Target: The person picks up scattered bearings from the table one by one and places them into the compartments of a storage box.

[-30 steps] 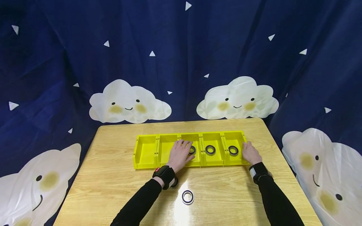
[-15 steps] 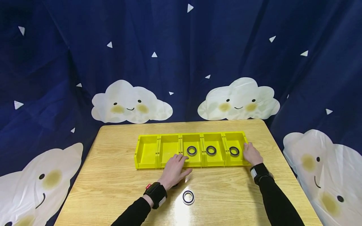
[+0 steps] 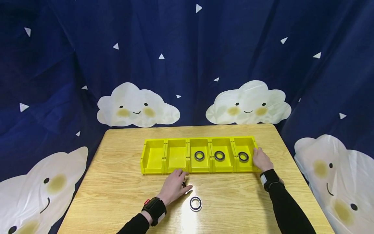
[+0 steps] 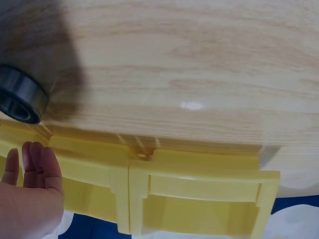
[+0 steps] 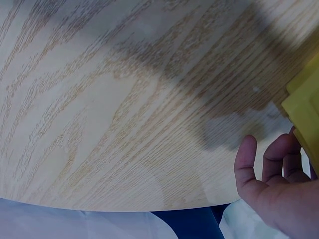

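Hovering palm-down above a dark ring, left hand with thumb apart.

Five yellow bins in one row, and I make it five bearings total: three in bins of their own, one out on the tabletop (just the one tabletop), and one partly hidden by the left hand. Add the right hand and that's two hands, two black wristbands, two black sleeves. Then four smiley clouds on the blue curtain, plus at least a dozen little white triangles.
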A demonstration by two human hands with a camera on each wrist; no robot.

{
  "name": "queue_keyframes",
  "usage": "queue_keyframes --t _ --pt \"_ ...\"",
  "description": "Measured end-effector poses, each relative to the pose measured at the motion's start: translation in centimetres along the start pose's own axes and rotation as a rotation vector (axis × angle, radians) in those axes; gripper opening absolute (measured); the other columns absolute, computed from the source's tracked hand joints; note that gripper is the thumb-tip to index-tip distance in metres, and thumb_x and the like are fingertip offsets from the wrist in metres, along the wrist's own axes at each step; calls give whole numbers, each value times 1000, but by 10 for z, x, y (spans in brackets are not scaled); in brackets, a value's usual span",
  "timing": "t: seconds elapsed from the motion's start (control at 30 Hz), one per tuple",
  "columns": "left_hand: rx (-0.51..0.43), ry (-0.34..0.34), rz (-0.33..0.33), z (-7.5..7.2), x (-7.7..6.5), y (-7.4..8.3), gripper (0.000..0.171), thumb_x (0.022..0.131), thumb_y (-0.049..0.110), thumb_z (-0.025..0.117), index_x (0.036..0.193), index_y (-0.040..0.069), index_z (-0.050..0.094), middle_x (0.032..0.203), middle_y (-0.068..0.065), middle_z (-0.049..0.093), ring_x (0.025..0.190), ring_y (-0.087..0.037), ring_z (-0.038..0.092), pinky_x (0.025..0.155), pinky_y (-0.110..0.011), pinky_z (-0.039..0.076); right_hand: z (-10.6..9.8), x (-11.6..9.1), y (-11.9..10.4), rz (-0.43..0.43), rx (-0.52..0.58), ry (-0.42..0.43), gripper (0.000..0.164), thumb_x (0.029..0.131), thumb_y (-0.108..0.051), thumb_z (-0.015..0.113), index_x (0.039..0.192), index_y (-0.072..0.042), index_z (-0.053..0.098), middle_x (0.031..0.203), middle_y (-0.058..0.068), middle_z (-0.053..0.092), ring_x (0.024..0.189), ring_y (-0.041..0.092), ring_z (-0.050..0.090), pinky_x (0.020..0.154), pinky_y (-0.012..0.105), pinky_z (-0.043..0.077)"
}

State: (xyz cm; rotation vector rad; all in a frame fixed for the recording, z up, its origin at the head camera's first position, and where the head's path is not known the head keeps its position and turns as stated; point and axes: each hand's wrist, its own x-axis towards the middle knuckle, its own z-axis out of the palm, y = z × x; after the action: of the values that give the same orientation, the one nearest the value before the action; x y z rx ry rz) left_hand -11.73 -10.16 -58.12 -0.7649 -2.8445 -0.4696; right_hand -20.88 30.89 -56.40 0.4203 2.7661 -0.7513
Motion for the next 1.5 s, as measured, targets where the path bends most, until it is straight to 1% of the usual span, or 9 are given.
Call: queue_keyframes --t 0.2,0.43,0.7,1.03,1.3,1.5 --pt "21 -25 0 2 -7 -2 52 80 47 80 112 8 67 104 -6 65 95 -22 61 81 -34 56 0 0 0 7 2 -2 59 108 -38 6 131 9 34 102 25 50 91 37 52 73 43 40" --pt "21 -75 -34 2 -11 -6 52 82 49 79 114 10 68 106 -6 65 95 -22 60 84 -35 55 -1 -2 -1 6 2 -9 58 109 -37 7 131 9 34 100 25 49 89 36 51 71 41 39" --pt "16 -63 -37 3 -16 -9 49 79 49 81 108 13 66 102 -4 63 93 -21 58 82 -35 53 -3 -4 -3 7 -1 -13 57 109 -37 7 130 9 34 98 24 48 88 35 51 71 40 38" --pt "45 -59 -20 3 -22 -15 55 75 51 84 110 12 67 100 -3 62 92 -19 56 80 -34 52 -3 -6 -5 -10 1 -8 58 109 -37 7 128 10 34 96 24 47 87 36 51 71 40 39" --pt "42 -73 -19 -1 -24 -16 55 75 48 83 112 11 67 98 -3 61 91 -20 56 80 -34 51 -3 -4 -3 -18 -3 -6 58 108 -38 7 128 9 34 98 25 48 87 37 51 70 41 39" --pt "38 -40 5 2 -25 -18 51 76 43 84 111 10 68 90 0 57 86 -17 52 75 -30 47 -3 -4 -2 -15 -4 -6 58 108 -38 7 128 9 34 99 26 49 87 37 51 70 41 39"
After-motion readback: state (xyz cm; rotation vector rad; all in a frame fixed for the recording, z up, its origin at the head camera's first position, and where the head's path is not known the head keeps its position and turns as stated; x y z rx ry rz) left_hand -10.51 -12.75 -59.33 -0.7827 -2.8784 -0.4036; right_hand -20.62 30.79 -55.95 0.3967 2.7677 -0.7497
